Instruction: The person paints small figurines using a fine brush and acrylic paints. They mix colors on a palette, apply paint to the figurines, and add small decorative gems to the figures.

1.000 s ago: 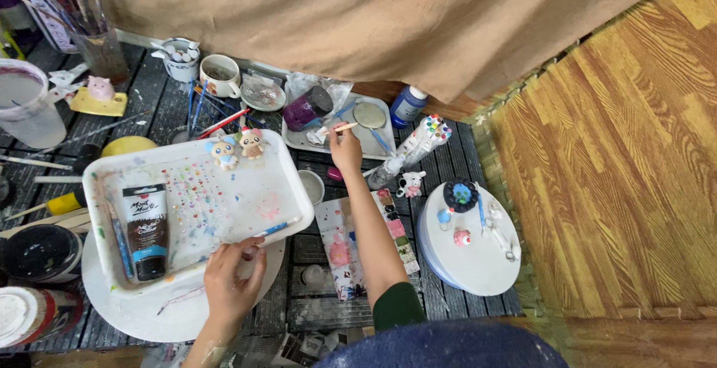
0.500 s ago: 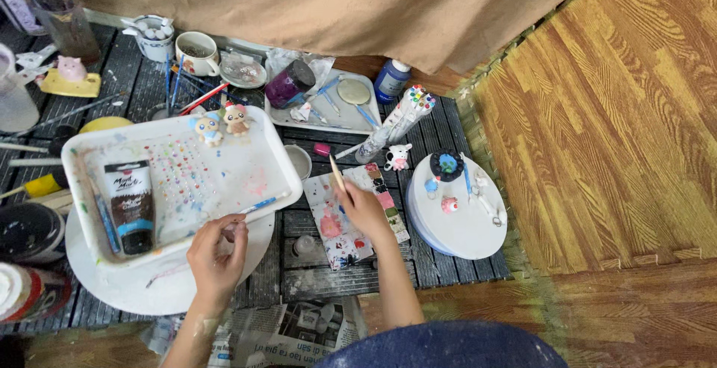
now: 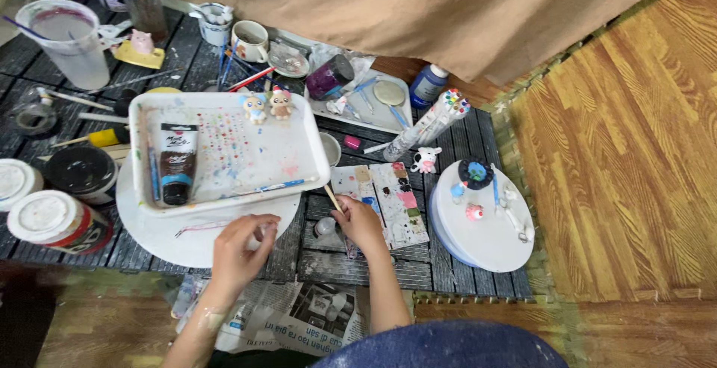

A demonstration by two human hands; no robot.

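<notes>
My right hand [image 3: 362, 222] grips a thin wooden paintbrush [image 3: 331, 197] and rests at the near left corner of a paint-smeared palette sheet [image 3: 392, 196]. My left hand [image 3: 237, 252] hovers over the near rim of a round white board [image 3: 160, 230], its fingers pinched on a small pale object [image 3: 258, 235] that I cannot identify. Just beyond both hands lies a white rectangular tray [image 3: 299, 155] dotted with paint. It holds a black paint tube [image 3: 178, 160], a blue brush [image 3: 280, 186] and two small painted figurines [image 3: 267, 106] at its far edge.
A second round white board [image 3: 489, 237] with small painted pieces sits right, with a cow figurine [image 3: 427, 159] and a blue bottle [image 3: 429, 84] beyond it. Jars [image 3: 56, 222], a water cup [image 3: 71, 39] and mugs crowd the left and back. Tan cloth [image 3: 418, 2] hangs behind; newspaper [image 3: 299, 316] lies near me.
My right hand came back from the far side of the table to the palette, brush still in it. My left hand slid off the tray's near edge toward me.
</notes>
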